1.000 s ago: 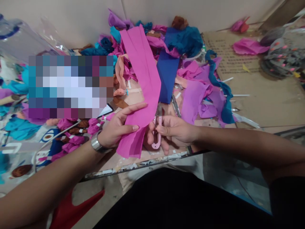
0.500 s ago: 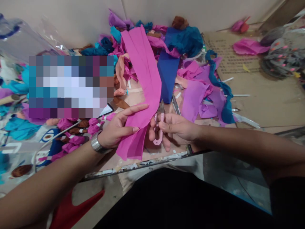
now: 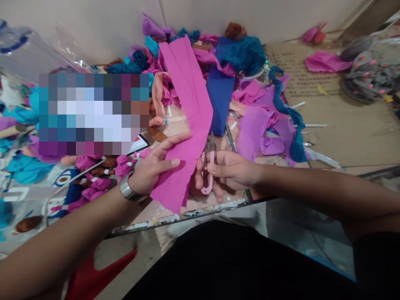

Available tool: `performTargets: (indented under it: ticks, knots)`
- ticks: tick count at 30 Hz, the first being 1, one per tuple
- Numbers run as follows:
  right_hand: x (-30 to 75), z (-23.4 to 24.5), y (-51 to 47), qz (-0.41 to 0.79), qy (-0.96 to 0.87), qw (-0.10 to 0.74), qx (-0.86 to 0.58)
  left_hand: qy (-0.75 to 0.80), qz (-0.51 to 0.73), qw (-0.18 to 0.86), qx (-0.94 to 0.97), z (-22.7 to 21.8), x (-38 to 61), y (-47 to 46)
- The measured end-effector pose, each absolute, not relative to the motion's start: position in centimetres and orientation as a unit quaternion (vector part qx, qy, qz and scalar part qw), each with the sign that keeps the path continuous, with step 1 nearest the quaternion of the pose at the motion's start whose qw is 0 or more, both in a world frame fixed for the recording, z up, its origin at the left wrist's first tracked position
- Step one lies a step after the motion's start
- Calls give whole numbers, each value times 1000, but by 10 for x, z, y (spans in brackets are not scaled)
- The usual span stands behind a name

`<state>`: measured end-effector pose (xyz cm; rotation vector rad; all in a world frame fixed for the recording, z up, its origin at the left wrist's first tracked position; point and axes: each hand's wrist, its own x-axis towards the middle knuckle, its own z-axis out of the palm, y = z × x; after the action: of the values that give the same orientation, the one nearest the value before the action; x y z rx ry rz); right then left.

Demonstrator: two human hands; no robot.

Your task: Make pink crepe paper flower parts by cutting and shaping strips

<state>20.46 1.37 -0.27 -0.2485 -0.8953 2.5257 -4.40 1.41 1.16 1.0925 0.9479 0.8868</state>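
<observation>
A long strip of bright pink crepe paper (image 3: 195, 98) runs from the heap at the back towards the table's front edge. My left hand (image 3: 156, 164) holds its near part, thumb and index finger over the top and the other fingers out of sight. Beside the strip's right edge, my right hand (image 3: 233, 166) grips pink-handled thread snips (image 3: 208, 179), blades pointing away from me. A dark blue sheet (image 3: 221, 100) lies just beyond the snips. Under the strip's right edge, some right fingertips are partly hidden.
Purple paper pieces (image 3: 251, 129) and a teal strip (image 3: 295, 139) lie to the right, before flat cardboard (image 3: 346, 137). Tied pink bundles (image 3: 96, 183) crowd the left side. A slim dark cutter (image 3: 230, 137) rests near my right hand. The wall (image 3: 200, 14) bounds the back.
The strip's near end has shifted slightly left and towards me, and its lower fold lies flatter. My left thumb has moved up a little on it. The snips stay almost in place.
</observation>
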Motion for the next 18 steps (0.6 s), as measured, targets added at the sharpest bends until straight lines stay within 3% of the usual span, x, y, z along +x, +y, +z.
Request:
performTargets:
  ticks: [6, 13, 18]
  knots:
    - [206, -6, 13, 928, -318, 185, -65, 431, 439, 635, 467, 4, -44, 19]
    - [220, 11, 27, 909, -404, 80, -71, 434, 469, 652, 408, -5, -41, 20]
    - [235, 21, 41, 883, -459, -100, -25, 437, 486, 613, 444, -5, -41, 21]
